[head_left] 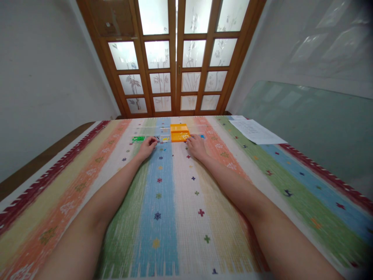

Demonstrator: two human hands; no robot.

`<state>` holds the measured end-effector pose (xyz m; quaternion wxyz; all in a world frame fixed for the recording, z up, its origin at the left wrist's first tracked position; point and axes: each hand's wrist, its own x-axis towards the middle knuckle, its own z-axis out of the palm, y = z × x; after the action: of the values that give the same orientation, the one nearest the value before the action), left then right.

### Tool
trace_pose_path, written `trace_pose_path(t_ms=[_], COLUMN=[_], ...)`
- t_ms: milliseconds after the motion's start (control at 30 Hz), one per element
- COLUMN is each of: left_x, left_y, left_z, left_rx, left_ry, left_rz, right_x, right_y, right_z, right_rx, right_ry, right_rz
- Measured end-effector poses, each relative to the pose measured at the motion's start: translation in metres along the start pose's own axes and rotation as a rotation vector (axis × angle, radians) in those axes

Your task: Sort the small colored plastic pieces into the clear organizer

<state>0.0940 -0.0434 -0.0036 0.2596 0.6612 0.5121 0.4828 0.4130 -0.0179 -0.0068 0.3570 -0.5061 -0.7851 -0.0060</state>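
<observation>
Both my arms stretch far across a striped cloth (pixel 175 202) on the table. My left hand (pixel 148 146) rests with its fingers curled, touching a small clear box (pixel 164 138) with yellow bits in it. My right hand (pixel 196 145) lies palm down with the fingers closed together, just below an orange tray (pixel 179 132) that holds small pale pieces. A green piece (pixel 138 138) lies left of my left hand. A small blue piece (pixel 202 136) sits right of the orange tray. What my fingers hold, if anything, is too small to see.
A white printed sheet (pixel 256 131) lies at the table's far right. A pane of glass (pixel 309 128) leans against the right wall. Wooden doors with frosted panes (pixel 175 58) stand behind the table. The table's bare wooden edge (pixel 43 159) shows on the left.
</observation>
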Motion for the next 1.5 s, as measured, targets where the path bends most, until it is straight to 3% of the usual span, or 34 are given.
trace_pose_path(t_ms=[333, 633, 900, 1233, 1500], left_x=[0.005, 0.004, 0.006, 0.005, 0.004], left_y=[-0.007, -0.002, -0.006, -0.007, -0.004], left_z=[-0.006, -0.011, -0.012, -0.007, -0.003], left_rx=[-0.155, -0.387, -0.315, -0.342, -0.323], left_ry=[0.164, 0.117, 0.116, 0.124, 0.125], left_rz=[-0.186, -0.304, -0.305, -0.288, -0.280], right_x=[0.000, 0.000, -0.001, -0.014, -0.007], right_y=[0.002, 0.002, -0.004, -0.055, -0.055], right_z=[0.002, 0.003, -0.001, 0.011, 0.031], right_rx=[0.017, 0.031, 0.037, 0.229, 0.174], right_ry=[-0.004, 0.004, -0.043, -0.320, -0.498], right_rz=[-0.035, -0.040, -0.060, -0.420, -0.544])
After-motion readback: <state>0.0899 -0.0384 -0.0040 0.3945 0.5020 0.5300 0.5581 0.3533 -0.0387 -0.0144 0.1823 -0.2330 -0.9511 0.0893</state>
